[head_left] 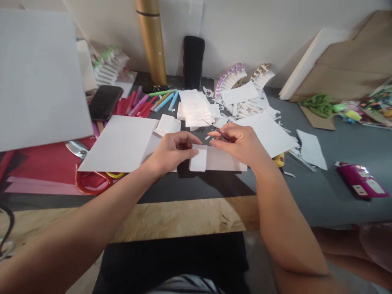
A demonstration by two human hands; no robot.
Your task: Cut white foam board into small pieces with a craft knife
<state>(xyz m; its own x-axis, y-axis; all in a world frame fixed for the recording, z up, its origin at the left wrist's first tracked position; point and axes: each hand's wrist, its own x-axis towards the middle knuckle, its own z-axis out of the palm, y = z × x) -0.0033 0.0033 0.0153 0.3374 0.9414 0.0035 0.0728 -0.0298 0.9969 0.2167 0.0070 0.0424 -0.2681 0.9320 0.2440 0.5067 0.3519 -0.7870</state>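
My left hand [174, 151] pinches the upper left corner of a small white paper piece [199, 160], thumb on top. That piece lies over the left end of a longer pale paper strip [228, 159], near the front of the dark table. Between the fingers of my right hand [239, 141] is a thin dark pencil-like stick [223, 134], slanting up and left above the strip. Just beyond both hands sits a stack of white paper pieces [196, 108]. A folded white piece [168, 123] rests beside my left hand.
Left are white sheets [119, 143], red-handled scissors [92, 183], a phone [105, 102] and coloured paper tubes [165, 102]. White scraps [245, 109] spread behind my right hand. A gold bottle [153, 45] stands at the wall. A magenta packet [363, 179] lies far right.
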